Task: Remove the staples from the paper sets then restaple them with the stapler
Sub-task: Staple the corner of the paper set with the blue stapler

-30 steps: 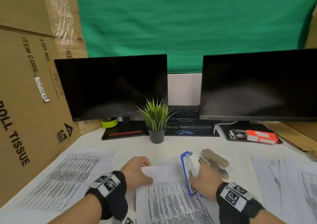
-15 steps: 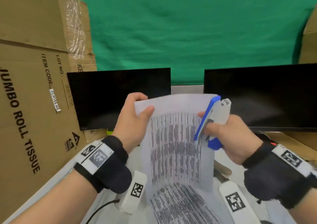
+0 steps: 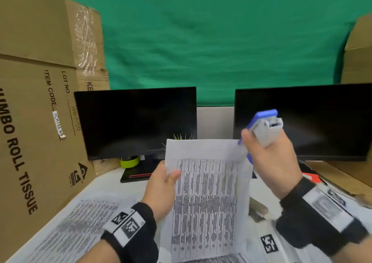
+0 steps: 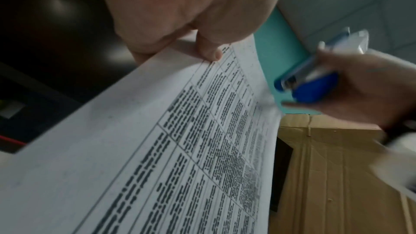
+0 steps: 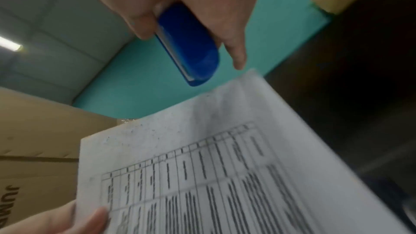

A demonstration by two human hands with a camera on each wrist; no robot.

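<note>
My left hand (image 3: 163,180) pinches the left edge of a printed paper set (image 3: 205,194) and holds it up off the desk, thumb on the front. The same set fills the left wrist view (image 4: 180,149) and the lower right wrist view (image 5: 202,175). My right hand (image 3: 271,160) grips a blue and grey stapler (image 3: 263,129) just off the sheet's top right corner, apart from the paper. In the right wrist view the stapler (image 5: 189,45) points toward that corner. A tan staple remover (image 3: 256,210) lies on the desk behind the sheet.
More printed paper sets (image 3: 76,228) lie on the white desk at left and at right. Two dark monitors (image 3: 136,121) stand behind, with a small plant (image 3: 181,136) between them. Cardboard boxes (image 3: 36,121) wall the left side. A red box (image 3: 312,179) sits at right.
Both hands lifted the paper set and the stapler off the desk. Since half a second ago the sheet has dropped lower and the stapler has come away from its right edge.
</note>
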